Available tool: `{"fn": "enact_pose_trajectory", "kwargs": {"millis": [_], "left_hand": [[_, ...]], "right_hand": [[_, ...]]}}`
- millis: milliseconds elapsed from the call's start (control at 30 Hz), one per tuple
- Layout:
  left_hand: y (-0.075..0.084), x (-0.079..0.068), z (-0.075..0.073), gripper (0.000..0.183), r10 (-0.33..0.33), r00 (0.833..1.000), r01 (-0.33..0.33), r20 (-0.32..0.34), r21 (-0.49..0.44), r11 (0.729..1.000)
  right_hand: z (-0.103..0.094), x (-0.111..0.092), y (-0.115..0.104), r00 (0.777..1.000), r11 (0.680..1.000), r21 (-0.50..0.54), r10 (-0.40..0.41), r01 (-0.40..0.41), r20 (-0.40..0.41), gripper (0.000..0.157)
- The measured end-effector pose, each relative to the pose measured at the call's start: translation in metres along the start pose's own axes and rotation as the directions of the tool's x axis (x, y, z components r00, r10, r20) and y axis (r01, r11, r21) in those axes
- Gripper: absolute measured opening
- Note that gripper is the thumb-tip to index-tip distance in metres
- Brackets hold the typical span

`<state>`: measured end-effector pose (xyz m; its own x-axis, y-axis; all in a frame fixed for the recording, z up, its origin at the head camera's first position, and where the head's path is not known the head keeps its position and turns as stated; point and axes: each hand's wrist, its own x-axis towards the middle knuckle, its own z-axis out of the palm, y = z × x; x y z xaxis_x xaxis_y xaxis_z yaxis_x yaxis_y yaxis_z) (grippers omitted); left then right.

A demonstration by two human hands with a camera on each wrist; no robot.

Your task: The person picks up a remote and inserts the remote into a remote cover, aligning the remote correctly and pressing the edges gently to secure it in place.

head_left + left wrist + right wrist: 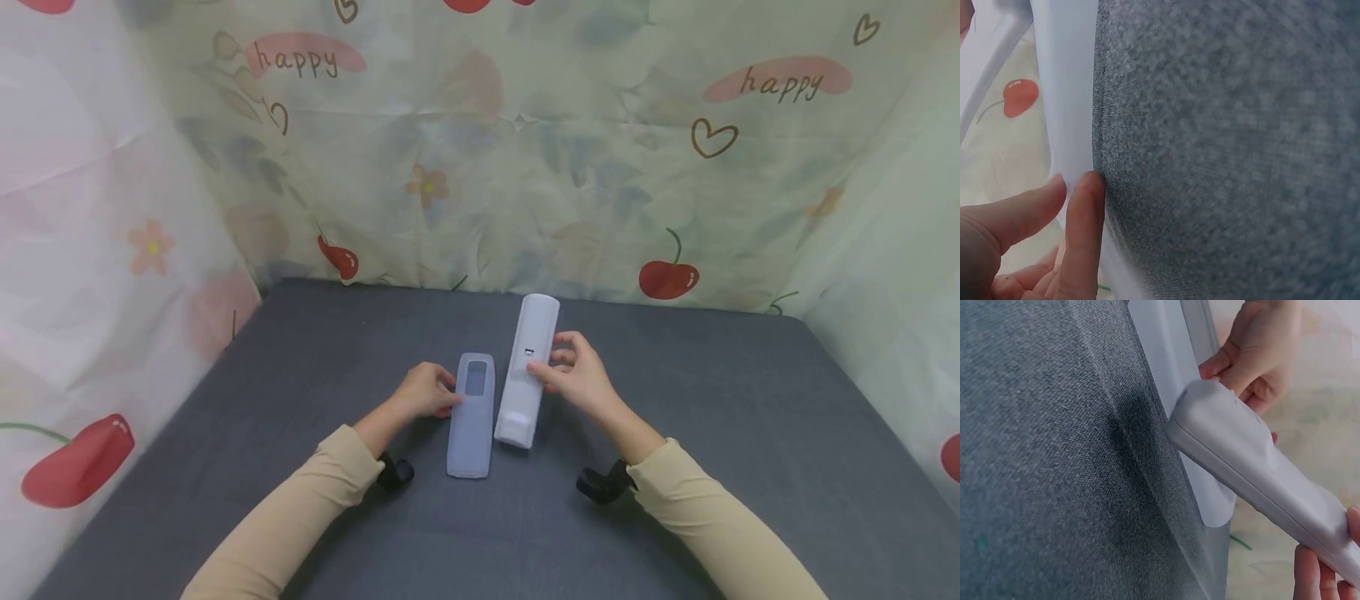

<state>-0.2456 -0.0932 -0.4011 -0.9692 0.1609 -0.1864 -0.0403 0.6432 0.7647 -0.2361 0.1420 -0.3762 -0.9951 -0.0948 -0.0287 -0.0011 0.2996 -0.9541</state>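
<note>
My left hand (429,390) pinches the left edge of a translucent, pale blue remote cover (471,433) with a rectangular window near its far end. In the left wrist view, its thumb and index finger (1085,225) meet at that edge, and the cover (1069,87) lies along the dark cloth. To the right, my right hand (581,373) grips a white remote control (517,392) by its side, thumb on top and the other fingers beneath. A small dark latch shows on its upward face. In the right wrist view the remote (1254,462) slants above the table, overlapping the cover (1163,356).
A dark grey cloth (675,400) covers the table. Patterned curtains (525,167) with cherries and hearts stand behind and at both sides. Black wrist mounts (603,483) sit below both sleeves.
</note>
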Motion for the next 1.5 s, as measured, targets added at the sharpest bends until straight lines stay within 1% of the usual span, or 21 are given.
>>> {"fn": "enact_pose_trajectory", "kwargs": {"millis": [100,200,367,567,867,1000,1300,1500], "left_hand": [[-0.002,0.001,0.000,0.027,0.005,1.000,-0.005,0.000,-0.017,1.000],[-0.002,0.001,-0.001,0.025,0.008,1.000,-0.007,0.006,-0.029,1.000],[-0.001,0.000,-0.001,0.025,0.003,1.000,-0.003,0.013,-0.044,0.999],[0.000,-0.001,-0.002,0.026,-0.005,1.000,0.006,0.013,-0.042,0.999],[-0.001,0.000,-0.002,0.028,-0.017,1.000,0.018,0.022,-0.030,0.999],[-0.001,0.000,-0.002,0.028,-0.021,1.000,0.022,0.023,-0.029,0.999],[-0.003,0.001,-0.002,0.028,-0.020,0.999,0.021,0.029,-0.048,0.999],[-0.002,0.000,-0.003,0.028,-0.009,0.999,0.009,0.036,-0.018,1.000]], "right_hand": [[0.003,0.003,0.000,0.999,0.999,0.039,0.002,0.000,-0.045,0.056],[0.007,0.007,0.001,0.994,0.996,0.085,0.005,0.004,-0.111,0.055],[0.014,0.017,0.003,0.973,0.986,0.164,0.002,0.038,-0.232,0.055],[0.022,0.024,0.004,0.949,0.969,0.234,-0.004,0.081,-0.315,0.053],[0.034,0.035,0.007,0.927,0.946,0.310,0.032,0.093,-0.374,0.051],[0.037,0.038,0.007,0.918,0.945,0.316,0.048,0.086,-0.393,0.051],[0.044,0.041,0.008,0.910,0.949,0.309,0.079,0.056,-0.407,0.051],[0.048,0.042,0.009,0.902,0.948,0.315,0.103,0.038,-0.418,0.052]]}}
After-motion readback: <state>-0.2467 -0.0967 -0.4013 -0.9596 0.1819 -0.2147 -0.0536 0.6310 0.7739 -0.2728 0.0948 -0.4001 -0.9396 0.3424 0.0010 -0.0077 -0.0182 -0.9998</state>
